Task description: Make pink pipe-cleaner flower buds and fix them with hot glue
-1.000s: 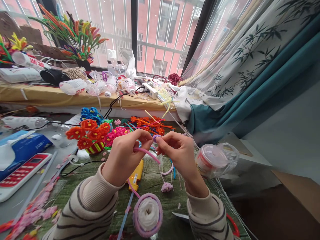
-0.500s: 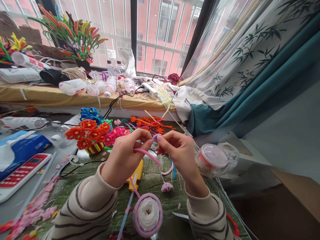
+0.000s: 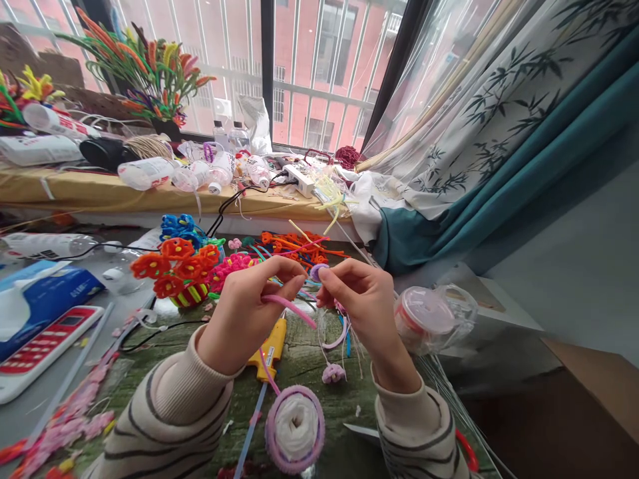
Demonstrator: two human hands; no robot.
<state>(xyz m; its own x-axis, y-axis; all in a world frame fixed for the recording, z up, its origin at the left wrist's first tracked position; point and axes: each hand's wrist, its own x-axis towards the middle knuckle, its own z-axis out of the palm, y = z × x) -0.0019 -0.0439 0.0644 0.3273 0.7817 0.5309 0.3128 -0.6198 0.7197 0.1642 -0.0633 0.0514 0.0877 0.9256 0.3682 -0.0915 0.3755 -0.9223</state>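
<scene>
My two hands have just drawn slightly apart: the left hand (image 3: 244, 306) has eased leftward and the right hand (image 3: 362, 299) rightward, carrying one purple curl (image 3: 318, 272) with it, so a narrow gap shows between the left fingertips and the curl. I judge that the curl now rests with my right alone, pinched between thumb and forefinger in front of me above the worktop (image 3: 304, 352); whether anything thin bridges the gap, I cannot tell. My left is closed around one pink strand (image 3: 292, 309), its fingertips nearly together. Below my hands I count one white roll (image 3: 294, 439) with one fuzzy lilac ring (image 3: 270, 429) around it, one pale blade (image 3: 362, 431) partly behind my right sleeve (image 3: 419, 426), and one red loop (image 3: 468, 452) past that sleeve. Next come one glue stick (image 3: 248, 436) running up to one yellow glue gun (image 3: 272, 349), and one small lilac flower (image 3: 333, 374). Left of these lies one calculator (image 3: 50, 352); on the right sits one lidded tub (image 3: 424, 316). Farther on stand three flower bunches, one orange (image 3: 174, 266), one pink (image 3: 232, 271) and one blue (image 3: 184, 229), near a heap of orange stems (image 3: 309, 249) too tangled to count. Farthest, on the sill (image 3: 74, 189), are one power strip (image 3: 299, 181) and two dark-capped bottles (image 3: 239, 138), among other bottles lying on their sides.
</scene>
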